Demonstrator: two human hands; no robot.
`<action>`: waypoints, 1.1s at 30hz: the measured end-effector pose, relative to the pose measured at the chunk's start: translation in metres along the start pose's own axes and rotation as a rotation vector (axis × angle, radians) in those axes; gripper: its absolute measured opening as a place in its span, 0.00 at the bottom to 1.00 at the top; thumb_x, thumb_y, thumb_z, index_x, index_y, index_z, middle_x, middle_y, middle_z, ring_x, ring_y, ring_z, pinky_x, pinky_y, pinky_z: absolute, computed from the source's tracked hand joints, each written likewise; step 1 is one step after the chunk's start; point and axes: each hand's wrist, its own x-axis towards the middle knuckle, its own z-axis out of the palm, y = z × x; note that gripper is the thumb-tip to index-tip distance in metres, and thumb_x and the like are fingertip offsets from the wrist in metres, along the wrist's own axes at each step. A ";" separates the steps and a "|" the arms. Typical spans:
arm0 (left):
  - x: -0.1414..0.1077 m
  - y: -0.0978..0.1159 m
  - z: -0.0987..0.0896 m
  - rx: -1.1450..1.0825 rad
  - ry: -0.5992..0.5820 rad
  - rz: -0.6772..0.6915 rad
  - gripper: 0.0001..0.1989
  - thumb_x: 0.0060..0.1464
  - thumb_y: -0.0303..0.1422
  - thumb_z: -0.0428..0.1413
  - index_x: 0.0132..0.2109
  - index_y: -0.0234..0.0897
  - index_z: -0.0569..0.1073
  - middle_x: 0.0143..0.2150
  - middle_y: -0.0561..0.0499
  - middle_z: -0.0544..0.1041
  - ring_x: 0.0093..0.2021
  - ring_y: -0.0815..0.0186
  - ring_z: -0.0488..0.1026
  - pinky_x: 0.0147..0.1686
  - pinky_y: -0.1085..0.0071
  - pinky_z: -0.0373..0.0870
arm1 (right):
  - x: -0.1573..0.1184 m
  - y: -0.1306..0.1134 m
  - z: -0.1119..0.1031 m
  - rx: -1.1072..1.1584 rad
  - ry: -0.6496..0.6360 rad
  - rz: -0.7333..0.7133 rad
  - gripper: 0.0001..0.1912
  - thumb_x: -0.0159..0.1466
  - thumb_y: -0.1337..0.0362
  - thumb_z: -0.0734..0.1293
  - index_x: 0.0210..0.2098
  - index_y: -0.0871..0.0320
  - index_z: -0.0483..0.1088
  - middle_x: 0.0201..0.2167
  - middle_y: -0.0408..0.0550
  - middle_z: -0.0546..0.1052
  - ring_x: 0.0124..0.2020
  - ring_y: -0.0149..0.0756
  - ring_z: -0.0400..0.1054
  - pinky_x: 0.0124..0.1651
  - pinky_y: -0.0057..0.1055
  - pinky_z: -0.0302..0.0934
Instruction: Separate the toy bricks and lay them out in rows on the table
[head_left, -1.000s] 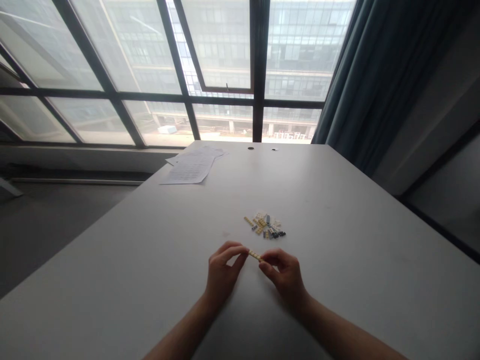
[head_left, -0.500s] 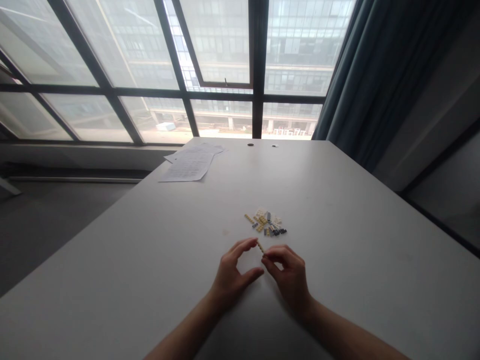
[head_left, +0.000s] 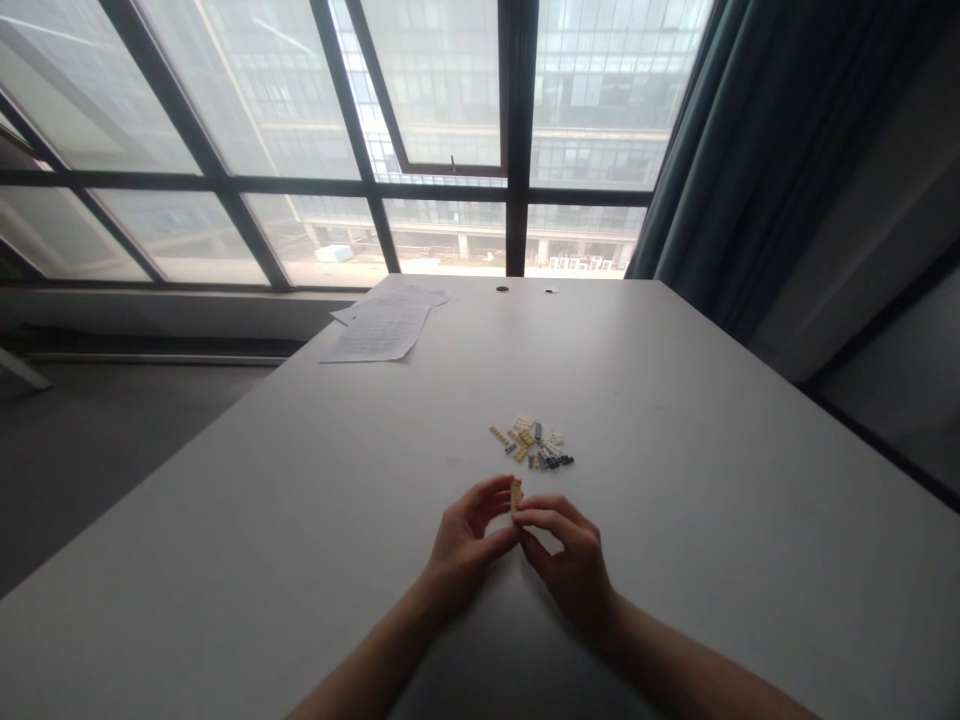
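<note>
Between my two hands a small tan toy building brick (head_left: 516, 495) is held above the white table, its long side close to upright. My left hand (head_left: 469, 540) curves around its left side, with fingertips at the top and the thumb at the lower end. From the right, my right hand (head_left: 574, 550) pinches its lower part with thumb and fingers. Fingers cover some of the brick, so its full shape is hidden. Just beyond my fingertips lies a loose pile of small bricks (head_left: 525, 438) in tan, white, grey and black.
The white table (head_left: 675, 400) stretches away to a large window. Printed sheets of paper (head_left: 382, 330) lie at its far left. Two small round holes, one of them dark (head_left: 502, 289), are near the far edge. A dark blue curtain (head_left: 720, 170) hangs at the right.
The brick has turned from slanted to nearly upright, showing a broader face. My left thumb has closed in to its lower end, and my right hand has shifted slightly left.
</note>
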 end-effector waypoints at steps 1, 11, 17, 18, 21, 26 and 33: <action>0.000 0.000 -0.003 0.051 0.016 0.011 0.26 0.45 0.32 0.65 0.52 0.34 0.70 0.46 0.41 0.76 0.49 0.54 0.73 0.50 0.59 0.69 | 0.000 0.000 0.000 -0.001 -0.020 0.016 0.13 0.58 0.75 0.67 0.40 0.53 0.74 0.39 0.47 0.77 0.42 0.35 0.72 0.47 0.32 0.67; -0.011 0.013 -0.039 1.101 -0.096 0.227 0.24 0.51 0.30 0.56 0.56 0.42 0.69 0.52 0.44 0.71 0.54 0.55 0.65 0.54 0.55 0.62 | 0.000 0.006 0.002 -0.135 -0.070 0.195 0.06 0.58 0.71 0.66 0.35 0.56 0.73 0.31 0.45 0.77 0.31 0.34 0.69 0.37 0.30 0.65; -0.008 0.011 -0.034 1.185 -0.108 0.241 0.25 0.50 0.31 0.56 0.57 0.43 0.67 0.51 0.46 0.73 0.53 0.56 0.67 0.52 0.58 0.63 | 0.011 0.012 -0.004 -0.195 -0.057 0.216 0.07 0.58 0.69 0.67 0.37 0.56 0.73 0.34 0.47 0.77 0.35 0.37 0.69 0.39 0.33 0.65; -0.006 0.010 -0.034 1.176 -0.094 0.240 0.25 0.50 0.31 0.57 0.56 0.43 0.68 0.51 0.47 0.74 0.52 0.56 0.67 0.52 0.58 0.63 | 0.016 0.014 -0.006 -0.215 -0.064 0.213 0.08 0.58 0.70 0.67 0.38 0.56 0.73 0.35 0.47 0.77 0.37 0.38 0.69 0.42 0.35 0.65; -0.003 0.007 -0.036 1.146 -0.068 0.248 0.25 0.47 0.32 0.59 0.55 0.43 0.69 0.50 0.47 0.75 0.52 0.55 0.69 0.52 0.58 0.65 | 0.035 0.026 -0.014 -0.311 -0.092 0.190 0.13 0.57 0.71 0.67 0.41 0.56 0.73 0.41 0.50 0.75 0.45 0.42 0.66 0.51 0.41 0.61; 0.000 0.004 -0.039 1.126 -0.054 0.245 0.26 0.45 0.33 0.60 0.54 0.43 0.70 0.51 0.47 0.75 0.52 0.55 0.69 0.52 0.58 0.65 | 0.070 0.047 -0.025 -0.551 -0.208 0.224 0.18 0.57 0.71 0.66 0.47 0.58 0.72 0.46 0.52 0.72 0.48 0.43 0.62 0.54 0.41 0.58; -0.003 0.009 -0.035 1.194 -0.107 0.198 0.28 0.49 0.34 0.58 0.58 0.39 0.66 0.57 0.44 0.70 0.57 0.53 0.65 0.56 0.55 0.61 | 0.106 0.073 -0.024 -0.701 -0.502 0.265 0.25 0.56 0.74 0.65 0.52 0.55 0.71 0.47 0.51 0.72 0.48 0.41 0.62 0.53 0.34 0.56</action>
